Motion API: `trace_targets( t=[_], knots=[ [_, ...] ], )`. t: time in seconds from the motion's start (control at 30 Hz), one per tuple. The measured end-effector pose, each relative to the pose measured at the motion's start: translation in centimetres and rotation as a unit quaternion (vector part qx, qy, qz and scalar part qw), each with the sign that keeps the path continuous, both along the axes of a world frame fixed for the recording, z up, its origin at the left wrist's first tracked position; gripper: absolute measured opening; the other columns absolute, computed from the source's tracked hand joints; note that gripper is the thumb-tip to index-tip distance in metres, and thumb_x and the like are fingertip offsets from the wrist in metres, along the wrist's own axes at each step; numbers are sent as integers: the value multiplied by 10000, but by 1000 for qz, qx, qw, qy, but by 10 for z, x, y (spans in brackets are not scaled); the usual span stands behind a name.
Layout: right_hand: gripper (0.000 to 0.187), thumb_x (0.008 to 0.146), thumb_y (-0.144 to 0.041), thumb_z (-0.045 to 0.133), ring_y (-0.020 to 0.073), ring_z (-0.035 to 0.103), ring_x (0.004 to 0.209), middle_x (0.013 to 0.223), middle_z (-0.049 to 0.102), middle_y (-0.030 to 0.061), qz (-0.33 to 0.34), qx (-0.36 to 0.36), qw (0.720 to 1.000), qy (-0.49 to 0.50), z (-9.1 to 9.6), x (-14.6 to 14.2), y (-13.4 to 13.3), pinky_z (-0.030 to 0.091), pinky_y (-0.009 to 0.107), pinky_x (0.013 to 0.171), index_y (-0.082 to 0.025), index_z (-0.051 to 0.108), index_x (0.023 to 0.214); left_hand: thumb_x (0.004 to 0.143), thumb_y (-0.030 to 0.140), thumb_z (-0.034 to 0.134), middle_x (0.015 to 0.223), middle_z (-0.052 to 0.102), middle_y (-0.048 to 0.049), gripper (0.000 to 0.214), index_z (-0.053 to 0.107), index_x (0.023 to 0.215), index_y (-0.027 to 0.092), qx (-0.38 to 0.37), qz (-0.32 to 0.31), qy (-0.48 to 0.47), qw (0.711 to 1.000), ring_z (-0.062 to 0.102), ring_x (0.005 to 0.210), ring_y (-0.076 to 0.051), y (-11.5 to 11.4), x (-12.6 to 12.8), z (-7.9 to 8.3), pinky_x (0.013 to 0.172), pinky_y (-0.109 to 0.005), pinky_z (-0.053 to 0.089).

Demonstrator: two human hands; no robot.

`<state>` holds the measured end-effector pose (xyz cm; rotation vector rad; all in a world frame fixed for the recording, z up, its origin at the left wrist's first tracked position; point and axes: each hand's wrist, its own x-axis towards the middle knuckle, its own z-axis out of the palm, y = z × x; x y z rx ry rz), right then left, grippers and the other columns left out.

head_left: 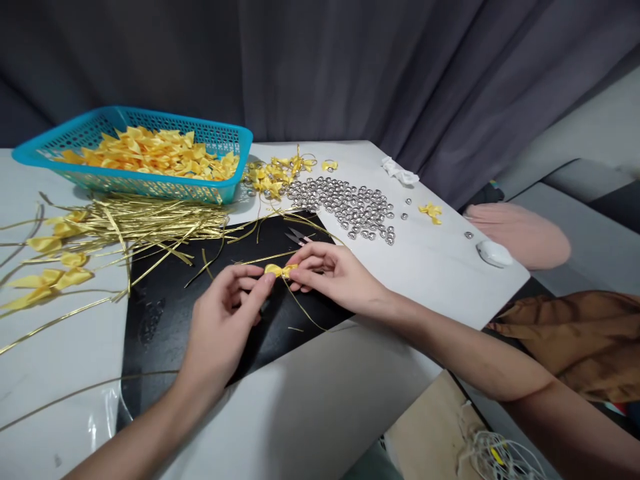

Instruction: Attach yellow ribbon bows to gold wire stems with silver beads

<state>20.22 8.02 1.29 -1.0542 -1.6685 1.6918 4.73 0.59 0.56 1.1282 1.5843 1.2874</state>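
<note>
My left hand (225, 317) and my right hand (333, 273) meet over a black mat (165, 320). Between their fingertips they pinch a small yellow ribbon bow (280, 270). A thin gold wire tie (300, 303) trails down and to the right from the bow. Small thread snips (299, 237) lie on the mat just beyond my right hand.
A blue basket (225, 137) of yellow ribbon pieces stands at the back left, with a heap of gold wire ties (145, 227) in front of it. Silver beads (350, 207) spread over the white table (435, 260). Finished bows (275, 175) lie behind them, more bows (50, 267) at far left.
</note>
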Motion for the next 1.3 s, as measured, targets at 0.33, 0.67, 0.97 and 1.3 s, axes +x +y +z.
trace_targets(
  t=[0.33, 0.67, 0.97, 1.3],
  knots=[
    [228, 790, -365, 630, 40, 469, 500, 652, 534, -31, 14, 39, 999, -34, 1, 1, 0, 416, 161, 427, -139, 604, 796, 604, 280, 761, 614, 683, 13, 172, 701, 727, 176, -46, -36, -103, 993, 589, 567, -91, 8, -4, -1, 569, -168, 476],
    [356, 623, -359, 779, 1, 451, 378, 632, 601, -39, 44, -97, 994, -9, 4, -1, 0, 430, 127, 358, -122, 565, 781, 613, 268, 767, 617, 695, 4, 143, 693, 695, 176, -41, -36, -130, 990, 628, 586, -117, 8, -6, 1, 580, -190, 499],
    [344, 608, -348, 790, 3, 468, 361, 599, 618, -43, 55, -62, 997, 3, 2, -2, -2, 411, 118, 355, -128, 555, 731, 671, 284, 754, 610, 680, 26, 142, 657, 679, 180, -35, -18, -182, 982, 623, 579, -86, 5, -10, -2, 576, -152, 488],
    [304, 682, -393, 736, 19, 421, 447, 581, 547, -46, 43, 41, 998, 17, 2, -3, -12, 364, 132, 380, -152, 555, 722, 735, 299, 709, 621, 640, 25, 130, 652, 708, 186, -20, -39, -172, 984, 565, 590, -88, 6, -10, -5, 538, -153, 437]
  ],
)
